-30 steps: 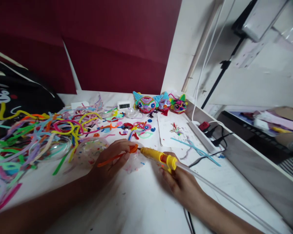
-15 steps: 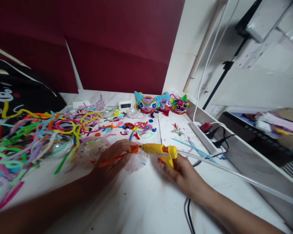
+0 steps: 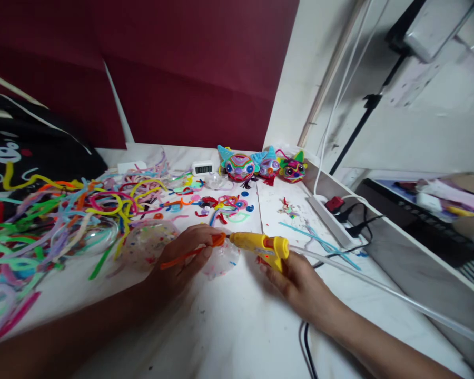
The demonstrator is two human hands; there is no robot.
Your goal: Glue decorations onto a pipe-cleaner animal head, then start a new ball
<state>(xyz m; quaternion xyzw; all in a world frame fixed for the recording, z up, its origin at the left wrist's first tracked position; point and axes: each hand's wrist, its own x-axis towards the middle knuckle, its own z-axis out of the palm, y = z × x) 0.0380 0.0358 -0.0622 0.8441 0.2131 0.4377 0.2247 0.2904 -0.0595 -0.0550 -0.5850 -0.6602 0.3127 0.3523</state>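
Observation:
Between the thumb and fingers of my left hand point(image 3: 184, 255) is an orange pipe cleaner point(image 3: 181, 258), its far end bunched at the fingertips. My right hand point(image 3: 300, 279) grips a yellow hot glue gun point(image 3: 256, 243) by the handle. The gun's nozzle points left and meets, or nearly meets, the bunched orange end; I cannot tell which. A long clear glue stick point(image 3: 363, 273) sticks out from the gun's back. Below the nozzle lies a clear plastic piece with coloured specks point(image 3: 221, 263), partly hidden by my left hand. Another speckled clear piece point(image 3: 148, 239) rests left of it.
Tangled pipe cleaners point(image 3: 63, 216) cover the left side. Finished animal-face ornaments point(image 3: 240, 167) stand at the back, beside a small white digital timer point(image 3: 203, 168). A power strip point(image 3: 334, 221) lies along the right-hand ledge, and a black cord point(image 3: 308, 350) runs near my right wrist.
Both hands keep nearly the same pose, with the nozzle still at the orange pipe cleaner. The view has shifted very slightly.

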